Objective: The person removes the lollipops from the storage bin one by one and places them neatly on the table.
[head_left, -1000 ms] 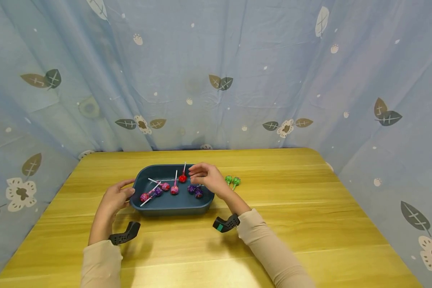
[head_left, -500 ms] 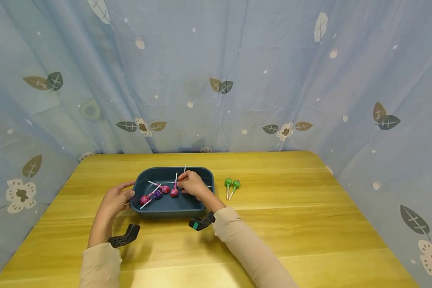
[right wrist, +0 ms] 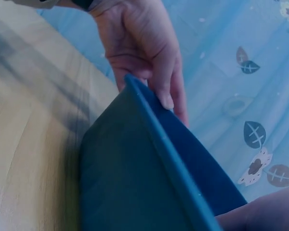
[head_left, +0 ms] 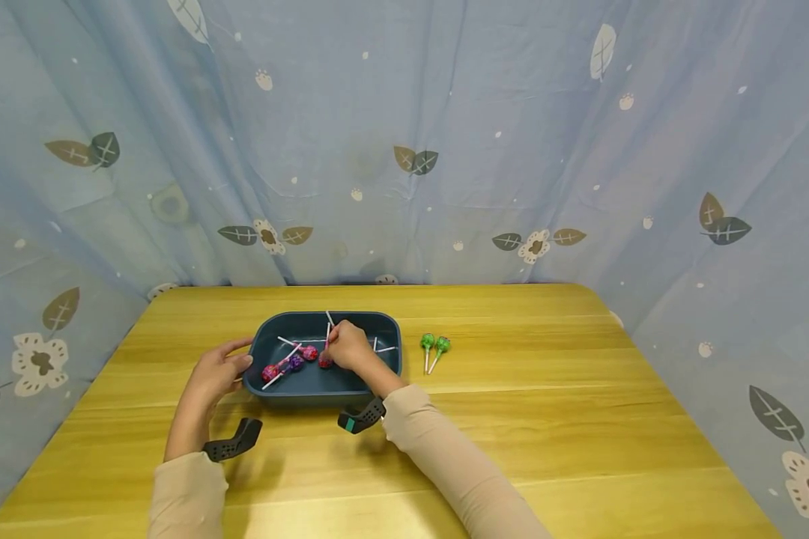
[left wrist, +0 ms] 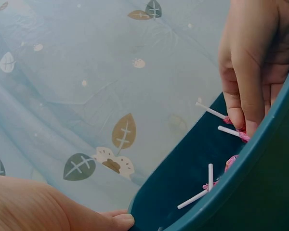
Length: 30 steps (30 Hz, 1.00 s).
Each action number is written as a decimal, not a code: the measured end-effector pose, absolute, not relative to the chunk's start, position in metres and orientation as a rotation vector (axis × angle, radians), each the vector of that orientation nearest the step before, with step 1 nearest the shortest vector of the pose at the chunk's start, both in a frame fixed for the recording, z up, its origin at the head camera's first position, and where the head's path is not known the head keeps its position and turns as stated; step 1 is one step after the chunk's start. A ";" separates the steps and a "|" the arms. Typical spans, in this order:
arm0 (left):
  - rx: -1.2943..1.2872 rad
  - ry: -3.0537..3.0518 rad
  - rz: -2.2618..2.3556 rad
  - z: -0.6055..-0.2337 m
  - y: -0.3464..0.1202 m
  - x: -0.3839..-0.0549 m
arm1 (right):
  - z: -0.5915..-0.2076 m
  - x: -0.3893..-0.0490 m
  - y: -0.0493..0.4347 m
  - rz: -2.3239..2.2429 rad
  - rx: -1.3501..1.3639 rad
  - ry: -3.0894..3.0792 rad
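A dark teal tray (head_left: 377, 317) stands on the wooden table (head_left: 546, 389), holding several pink, red and purple lollipops (head_left: 297, 361). My left hand (head_left: 216, 372) grips the tray's left rim; in the right wrist view its thumb (right wrist: 166, 98) hooks over the rim (right wrist: 149, 115). My right hand (head_left: 347, 346) reaches down inside the tray. Its fingertips (left wrist: 245, 122) pinch a pink lollipop (head_left: 324, 361) among white sticks (left wrist: 209, 110). Lollipops further right in the tray are hidden under this hand.
Two green lollipops (head_left: 435, 343) lie on the table just right of the tray. A blue leaf-print curtain (head_left: 404, 150) closes in the back and both sides. Bare wood stretches to the right and toward me.
My right hand has moved left from the tray's right end and lowered onto the lollipops in the middle. The left hand has kept its hold on the rim.
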State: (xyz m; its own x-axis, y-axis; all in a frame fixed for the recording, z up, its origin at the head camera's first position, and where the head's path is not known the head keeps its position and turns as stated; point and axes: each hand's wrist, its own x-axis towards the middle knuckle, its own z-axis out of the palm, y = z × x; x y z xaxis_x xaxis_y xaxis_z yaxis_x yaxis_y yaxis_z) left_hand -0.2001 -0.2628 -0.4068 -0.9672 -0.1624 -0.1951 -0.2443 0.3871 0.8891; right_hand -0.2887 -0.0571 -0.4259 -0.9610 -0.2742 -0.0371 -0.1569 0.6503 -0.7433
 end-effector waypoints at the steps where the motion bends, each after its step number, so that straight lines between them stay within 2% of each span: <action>1: -0.375 2.552 1.655 -0.407 -0.263 -0.200 | -0.426 -0.289 -0.057 -1.193 -0.363 2.730; 15: -0.359 2.550 1.659 -0.407 -0.263 -0.200 | -0.427 -0.286 -0.053 -1.268 -0.422 2.602; 30: -0.398 2.536 1.655 -0.408 -0.264 -0.202 | -0.417 -0.271 -0.025 -1.674 -0.479 2.071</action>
State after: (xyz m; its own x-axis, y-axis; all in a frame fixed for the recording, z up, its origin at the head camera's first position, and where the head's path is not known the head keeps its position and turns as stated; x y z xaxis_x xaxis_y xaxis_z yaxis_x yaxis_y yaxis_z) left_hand -0.2019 -0.2636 -0.4077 -0.9623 -0.1683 -0.2135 -0.2632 0.3799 0.8868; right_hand -0.2711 -0.0246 -0.4167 -0.8468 -0.5196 -0.1142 0.0026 0.2106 -0.9776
